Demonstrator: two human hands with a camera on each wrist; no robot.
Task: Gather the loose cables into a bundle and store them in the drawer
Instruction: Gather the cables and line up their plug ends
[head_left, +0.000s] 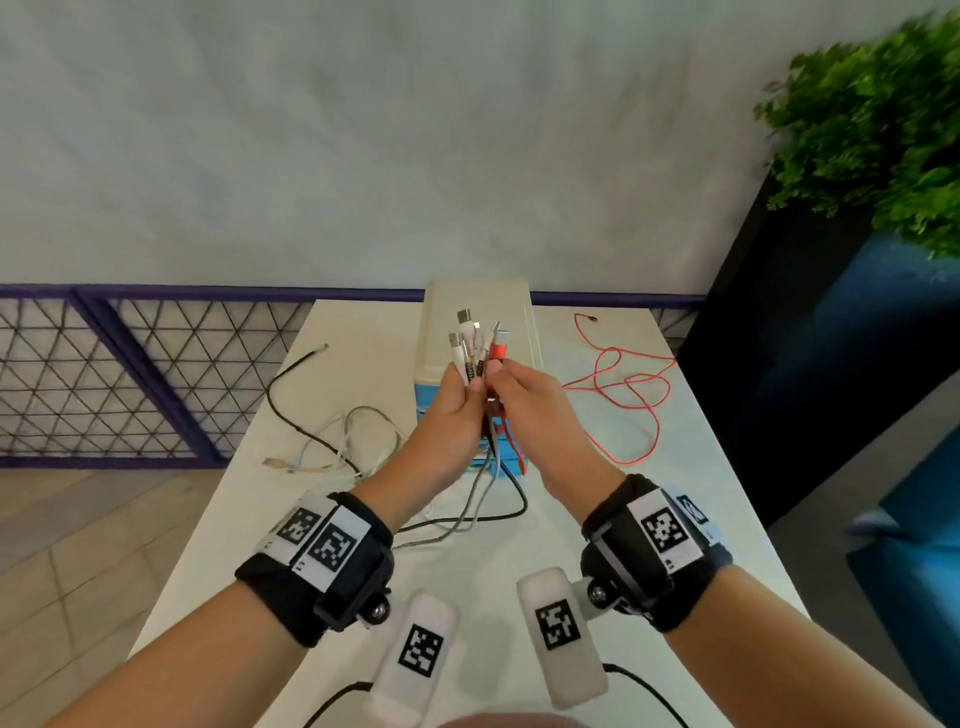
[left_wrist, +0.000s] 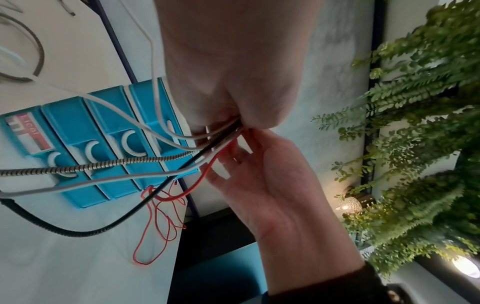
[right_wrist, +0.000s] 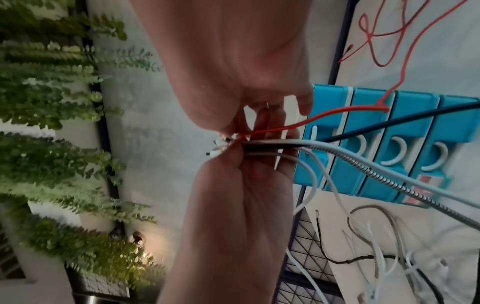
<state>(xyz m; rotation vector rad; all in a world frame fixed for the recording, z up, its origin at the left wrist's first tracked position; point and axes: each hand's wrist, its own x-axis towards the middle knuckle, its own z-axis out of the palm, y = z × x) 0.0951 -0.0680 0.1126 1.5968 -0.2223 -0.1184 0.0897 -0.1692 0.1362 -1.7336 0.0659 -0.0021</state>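
Cables (head_left: 475, 348) are gathered at their plug ends above the table (head_left: 566, 525); left hand (head_left: 457, 410) grips them in curled fingers, right hand (head_left: 524, 395) pinches the red plug (head_left: 500, 349). Gathering is under way. Next, likely coil the trailing lengths, then open a blue drawer (left_wrist: 70, 148).

White desk (head_left: 571, 519), narrow, its far end against the wall. Drawer unit (head_left: 478, 312) sits at the far centre: cream top, blue drawer fronts with white curved handles, a sticker on the bottom one. Red cable (head_left: 631, 400) lies in loose loops right of the unit, one end near the far edge. Left of the unit: a black cable (head_left: 291, 410) and a tangle of white cables (head_left: 358, 431), overlapping. Black and braided silver strands trail across the desk in front of the unit.
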